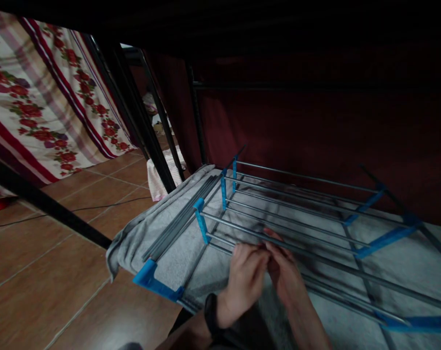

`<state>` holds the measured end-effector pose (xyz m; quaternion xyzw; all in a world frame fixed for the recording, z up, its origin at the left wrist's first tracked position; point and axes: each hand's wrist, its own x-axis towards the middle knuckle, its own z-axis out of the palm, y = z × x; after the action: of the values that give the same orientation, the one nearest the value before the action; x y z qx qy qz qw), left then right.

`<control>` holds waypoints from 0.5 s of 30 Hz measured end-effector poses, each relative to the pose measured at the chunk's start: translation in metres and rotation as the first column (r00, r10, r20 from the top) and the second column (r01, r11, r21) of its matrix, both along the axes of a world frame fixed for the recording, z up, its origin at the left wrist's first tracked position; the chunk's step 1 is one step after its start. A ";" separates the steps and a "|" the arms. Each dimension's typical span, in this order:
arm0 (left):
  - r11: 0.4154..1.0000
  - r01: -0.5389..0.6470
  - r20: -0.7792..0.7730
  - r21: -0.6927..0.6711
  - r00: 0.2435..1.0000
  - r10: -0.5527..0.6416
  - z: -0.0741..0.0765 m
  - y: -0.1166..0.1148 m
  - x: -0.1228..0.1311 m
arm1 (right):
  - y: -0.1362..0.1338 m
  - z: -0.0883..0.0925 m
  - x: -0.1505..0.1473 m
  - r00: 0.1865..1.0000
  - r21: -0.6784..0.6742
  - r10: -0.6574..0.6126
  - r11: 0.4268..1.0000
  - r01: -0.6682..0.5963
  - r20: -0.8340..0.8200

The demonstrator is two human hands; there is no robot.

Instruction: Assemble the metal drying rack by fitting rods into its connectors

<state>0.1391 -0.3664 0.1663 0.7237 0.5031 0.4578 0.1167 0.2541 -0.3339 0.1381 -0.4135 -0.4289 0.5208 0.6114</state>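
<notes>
A partly built rack of thin metal rods (279, 239) with blue plastic connectors (201, 221) lies across a grey blanket. Both hands meet at its near side, close to the rods. My left hand (245, 272), with a dark band at the wrist, has its fingers curled closed. Right beside it, my right hand (284, 267) is closed too, fingertips pressed toward the left ones. Whatever they pinch is hidden by the fingers. To the left lies a bundle of loose grey rods (184, 216), its near end by a larger blue corner piece (158, 284).
The grey blanket (133, 253) covers a low bed inside a black metal frame (147, 126). Dark red cloth (315, 126) hangs behind. A floral sheet (60, 97) hangs at the left above a tiled floor (42, 262), where a black cable (107, 206) runs.
</notes>
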 end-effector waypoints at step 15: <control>0.934 -0.333 0.677 -0.132 0.657 0.330 -0.031 0.080 -0.111 | 0.010 0.014 -0.006 0.949 -0.170 -0.033 0.985 -0.022 -0.314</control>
<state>0.0285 -0.2866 0.1353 0.3973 0.5454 0.7080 0.2084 0.2476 -0.3242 0.1524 -0.3771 -0.2780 0.6134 0.6358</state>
